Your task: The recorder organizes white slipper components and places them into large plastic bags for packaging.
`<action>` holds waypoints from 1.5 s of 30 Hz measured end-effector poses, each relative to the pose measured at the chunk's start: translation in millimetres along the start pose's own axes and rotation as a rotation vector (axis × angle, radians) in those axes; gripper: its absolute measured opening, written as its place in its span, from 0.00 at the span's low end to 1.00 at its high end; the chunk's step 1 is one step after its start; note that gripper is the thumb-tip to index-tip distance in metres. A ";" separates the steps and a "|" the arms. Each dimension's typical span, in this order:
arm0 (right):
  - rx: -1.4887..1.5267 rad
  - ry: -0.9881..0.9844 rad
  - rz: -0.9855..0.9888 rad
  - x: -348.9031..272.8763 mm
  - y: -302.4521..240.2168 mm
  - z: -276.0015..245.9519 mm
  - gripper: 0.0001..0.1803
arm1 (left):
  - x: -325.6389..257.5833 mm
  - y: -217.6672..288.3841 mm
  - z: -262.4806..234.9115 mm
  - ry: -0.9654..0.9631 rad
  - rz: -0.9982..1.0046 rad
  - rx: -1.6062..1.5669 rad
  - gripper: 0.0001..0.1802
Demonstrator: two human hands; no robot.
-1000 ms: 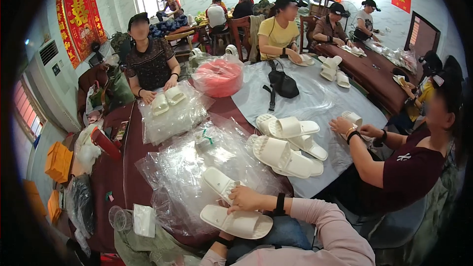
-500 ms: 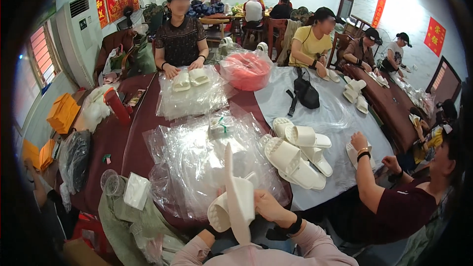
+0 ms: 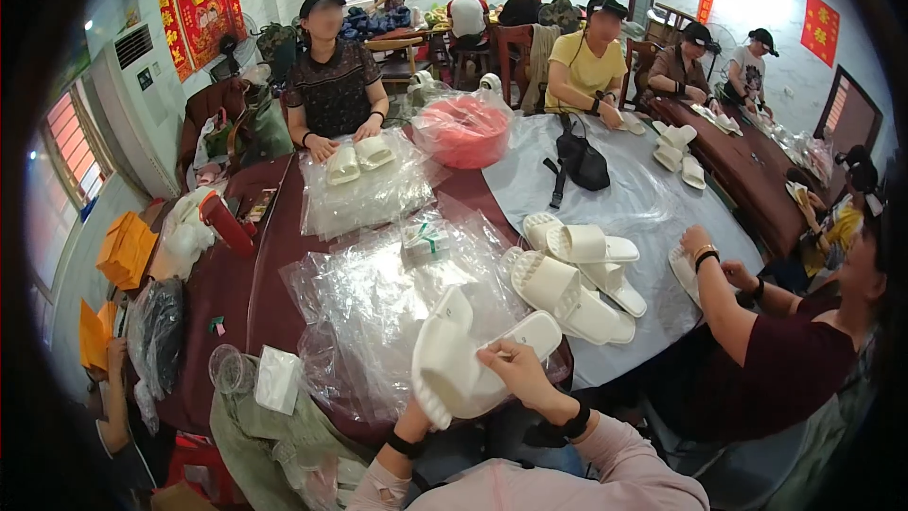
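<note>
A pair of white slippers is held up in front of me, over the near edge of the table. The left slipper (image 3: 446, 360) is tilted with its broad strap toward me; the right slipper (image 3: 532, 333) points its sole end to the upper right. My left hand (image 3: 414, 419) grips the left slipper from below, its fingers mostly hidden behind it. My right hand (image 3: 520, 377) is closed, thumb and fingers pinching the right slipper near its strap. Beyond them lies a heap of clear plastic bags (image 3: 364, 289), with a small white pack with a green mark (image 3: 424, 242) on it.
More white slippers (image 3: 579, 298) are piled to the right on grey sheeting. Another person's hands (image 3: 700, 251) handle a slipper there. Across the table sit a red bundle in plastic (image 3: 462, 132) and a black bag (image 3: 580, 159). A white packet (image 3: 277, 380) lies left.
The slippers have turned from edge-on to fanned apart, straps showing. My right hand has shifted up and onto the right slipper. The whole view has shifted slightly.
</note>
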State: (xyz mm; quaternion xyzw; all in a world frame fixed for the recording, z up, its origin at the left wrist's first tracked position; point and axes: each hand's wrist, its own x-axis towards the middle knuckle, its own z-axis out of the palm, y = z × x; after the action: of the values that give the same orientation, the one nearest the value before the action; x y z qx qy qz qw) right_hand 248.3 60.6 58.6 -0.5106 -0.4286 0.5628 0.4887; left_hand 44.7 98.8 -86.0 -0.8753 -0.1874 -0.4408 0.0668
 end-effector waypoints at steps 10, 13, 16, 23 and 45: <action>0.224 0.248 0.098 16.8 30.0 -22.5 0.14 | 53.7 32.3 -17.1 -0.605 -0.570 -0.026 0.34; 0.294 0.261 0.065 17.1 26.9 -19.1 0.13 | 49.8 31.1 -14.5 -0.570 -0.551 -0.039 0.30; 0.383 0.315 0.013 10.7 13.1 -7.0 0.10 | 25.8 17.9 -3.0 -0.544 -0.436 -0.091 0.27; 0.205 0.264 -0.177 35.8 24.7 2.9 0.40 | 36.5 31.1 -10.1 -0.713 -0.578 -0.029 0.22; 1.252 0.099 0.328 174.4 64.1 29.7 0.22 | 31.7 28.7 -3.3 -0.594 -0.484 0.046 0.19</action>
State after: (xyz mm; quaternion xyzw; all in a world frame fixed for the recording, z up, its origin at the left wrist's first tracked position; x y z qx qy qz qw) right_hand 211.4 223.4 -28.2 -0.2132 0.0870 0.7493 0.6210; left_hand 70.5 80.0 -57.5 -0.8936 -0.4096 -0.1665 -0.0766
